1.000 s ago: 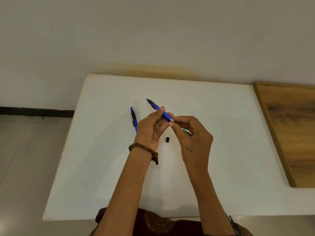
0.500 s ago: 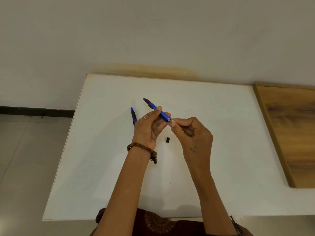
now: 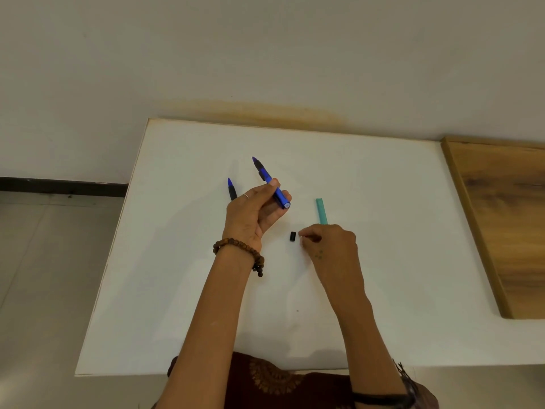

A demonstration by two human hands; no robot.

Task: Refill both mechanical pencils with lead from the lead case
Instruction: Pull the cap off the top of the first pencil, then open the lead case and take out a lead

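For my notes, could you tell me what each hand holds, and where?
Left hand grips the blue pencil by its rear barrel; right hand seems to pinch something tiny, unclear what.

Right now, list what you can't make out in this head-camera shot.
- Second mechanical pencil: its rear half is hidden behind the left hand.
- Lead case: its near end is covered by the right hand.
- Right hand's fingertips: too small to tell whether they pinch an eraser or lead.
- Held pencil: its open end is too small to show lead inside.
- Black cap: details are blurred.
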